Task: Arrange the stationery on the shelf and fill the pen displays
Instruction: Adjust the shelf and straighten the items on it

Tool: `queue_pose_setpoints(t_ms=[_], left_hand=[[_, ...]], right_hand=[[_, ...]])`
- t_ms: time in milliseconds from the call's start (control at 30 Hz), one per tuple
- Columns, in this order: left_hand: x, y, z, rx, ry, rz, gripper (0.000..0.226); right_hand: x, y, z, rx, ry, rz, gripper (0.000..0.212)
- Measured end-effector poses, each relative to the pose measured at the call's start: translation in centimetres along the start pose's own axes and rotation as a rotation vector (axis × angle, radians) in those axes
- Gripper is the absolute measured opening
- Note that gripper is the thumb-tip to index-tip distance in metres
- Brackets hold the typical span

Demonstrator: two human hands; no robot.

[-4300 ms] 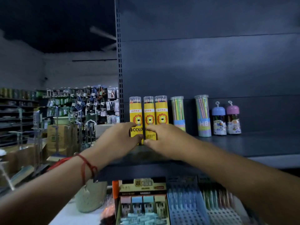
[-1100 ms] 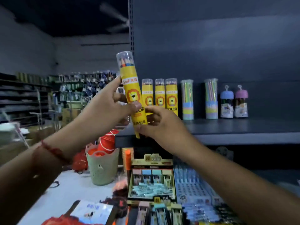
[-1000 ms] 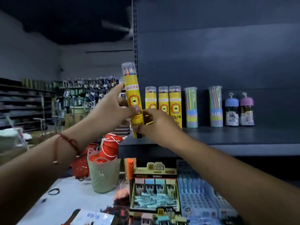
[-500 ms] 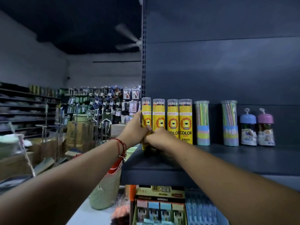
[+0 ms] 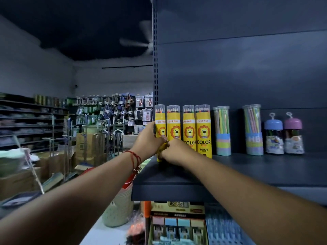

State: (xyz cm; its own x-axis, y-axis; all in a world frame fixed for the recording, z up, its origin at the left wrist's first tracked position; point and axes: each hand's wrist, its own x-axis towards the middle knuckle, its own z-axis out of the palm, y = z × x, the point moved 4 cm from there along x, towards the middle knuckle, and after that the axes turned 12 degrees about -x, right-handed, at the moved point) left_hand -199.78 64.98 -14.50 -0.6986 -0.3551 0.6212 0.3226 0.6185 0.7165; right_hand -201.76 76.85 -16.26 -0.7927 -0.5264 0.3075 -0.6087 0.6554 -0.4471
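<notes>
dark shop shelf (image 5: 247, 170), left hand (image 5: 147, 140) and right hand (image 5: 174, 150) gripping leftmost yellow pencil tube (image 5: 160, 124)

Dim shop, dark ceiling (image 5: 88, 29) with a blurred fan (image 5: 136, 43) overhead. Pale walls (image 5: 35, 71) meet in the far corner. Racks of hanging goods (image 5: 113, 110), long side shelves (image 5: 26, 121) and cardboard boxes (image 5: 88, 144) crowd the left.

Stationery shop, stocked shelves (image 5: 31, 119), hanging merchandise (image 5: 113, 110)
</notes>
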Motion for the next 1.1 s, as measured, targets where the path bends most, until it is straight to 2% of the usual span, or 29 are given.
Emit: queue_pose_setpoints(t_ms=[67, 200, 267, 467, 600, 833, 1100], left_hand=[[-0.5, 0.3, -0.2, 0.019, -0.004, 0.004, 0.036], [-2.7, 1.9, -1.1, 0.132, -0.015, -0.080, 0.072], [-4.6, 3.4, -2.0, 0.225, -0.020, -0.086, 0.072], [-13.6, 7.9, -2.9, 0.600, -0.112, 0.145, 0.064], [-20.6, 7.5, -1.8, 0.716, -0.167, 0.249, 0.067], [-30.0, 2.9, 3.2, 0.681, -0.276, 0.329, 0.057], [-34.5, -4.3, 11.8, 0.705, -0.487, 0.153, 0.060]], right_hand=[[-0.8, -0.1, -0.4, -0.082, 0.034, -0.030, 0.023], [-3.7, -0.3, -1.5, -0.177, 0.081, -0.104, 0.017], [-5.9, -0.4, -2.3, -0.219, 0.113, -0.157, 0.022], [-15.2, 0.6, -3.9, -0.375, 0.195, -0.349, 0.061], [-20.3, 3.4, -2.5, -0.547, 0.204, -0.394, 0.070], [-26.3, 11.2, 1.8, -0.623, 0.050, -0.282, 0.070], [-28.2, 23.5, 9.5, -0.657, -0.248, -0.025, 0.074]])
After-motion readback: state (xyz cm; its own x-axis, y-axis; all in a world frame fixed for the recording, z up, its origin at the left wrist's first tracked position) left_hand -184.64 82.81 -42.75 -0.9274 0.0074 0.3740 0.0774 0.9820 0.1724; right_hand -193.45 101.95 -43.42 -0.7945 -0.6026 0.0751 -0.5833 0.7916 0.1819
